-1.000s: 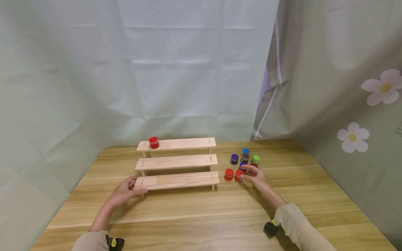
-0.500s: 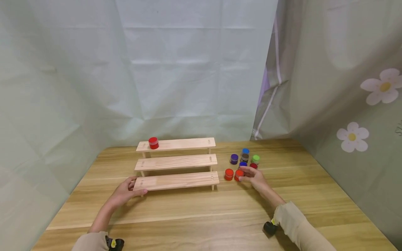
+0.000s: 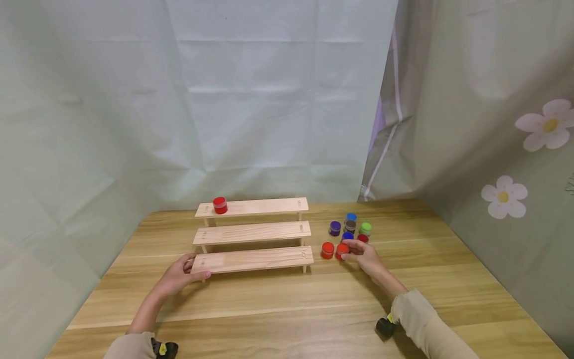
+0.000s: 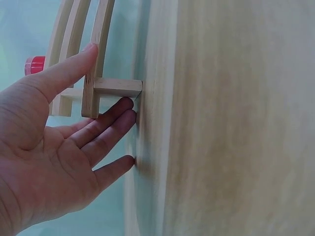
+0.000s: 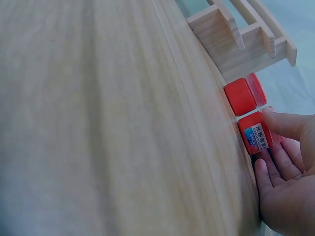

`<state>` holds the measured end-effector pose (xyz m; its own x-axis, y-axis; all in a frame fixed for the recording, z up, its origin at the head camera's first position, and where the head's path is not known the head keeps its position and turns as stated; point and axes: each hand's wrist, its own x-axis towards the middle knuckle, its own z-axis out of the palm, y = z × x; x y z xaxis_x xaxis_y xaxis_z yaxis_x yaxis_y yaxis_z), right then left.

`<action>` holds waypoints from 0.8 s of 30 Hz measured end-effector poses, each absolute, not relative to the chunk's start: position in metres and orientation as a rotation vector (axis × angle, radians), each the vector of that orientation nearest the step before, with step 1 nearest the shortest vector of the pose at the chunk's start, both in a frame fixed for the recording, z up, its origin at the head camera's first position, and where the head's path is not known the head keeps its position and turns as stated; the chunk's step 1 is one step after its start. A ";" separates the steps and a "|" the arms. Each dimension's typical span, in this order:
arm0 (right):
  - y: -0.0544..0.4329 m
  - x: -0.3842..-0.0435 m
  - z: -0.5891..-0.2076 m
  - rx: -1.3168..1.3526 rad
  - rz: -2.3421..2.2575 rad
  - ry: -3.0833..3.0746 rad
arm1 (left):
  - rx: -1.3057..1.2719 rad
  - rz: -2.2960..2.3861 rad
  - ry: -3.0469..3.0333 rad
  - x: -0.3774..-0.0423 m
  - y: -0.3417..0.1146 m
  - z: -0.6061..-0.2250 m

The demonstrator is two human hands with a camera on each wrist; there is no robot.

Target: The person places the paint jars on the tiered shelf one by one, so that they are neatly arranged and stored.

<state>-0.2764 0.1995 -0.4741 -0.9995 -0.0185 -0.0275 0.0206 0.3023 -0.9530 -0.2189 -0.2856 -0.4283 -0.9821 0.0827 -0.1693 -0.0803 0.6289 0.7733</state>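
Curtained-off booth, bldg. type unclear: wood-grain table [image 3: 269,324] w/ creased pale sheet [image 3: 269,124] at back, flower-print sheet [image 3: 453,124] on R.

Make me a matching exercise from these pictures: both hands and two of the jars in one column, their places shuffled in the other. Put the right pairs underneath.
Things
1. Left hand
2. Right hand
3. Green-lidded jar
4. Lone red jar

Places
A. Thumb and fingers at a second red jar on the tabletop
B. On the back tier of the wooden rack
C. At the end of the front tier
D. Just right of the brown-lidded jar

Right pairs: 1-C, 2-A, 3-D, 4-B
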 end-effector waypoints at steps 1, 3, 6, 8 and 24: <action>0.199 -0.276 -0.474 0.011 -1.840 2.508 | 0.003 1.277 2.661 -0.219 -0.285 -0.428; 0.199 -0.276 -0.474 0.023 -1.845 2.507 | 0.005 1.276 2.660 -0.219 -0.285 -0.428; 0.200 -0.276 -0.473 0.021 -1.837 2.518 | -0.003 1.275 2.660 -0.219 -0.285 -0.428; 0.200 -0.275 -0.472 0.028 -1.833 2.517 | -0.008 1.270 2.660 -0.218 -0.285 -0.428; 0.204 -0.274 -0.452 -0.028 -1.829 2.538 | -0.022 1.262 2.663 -0.218 -0.285 -0.427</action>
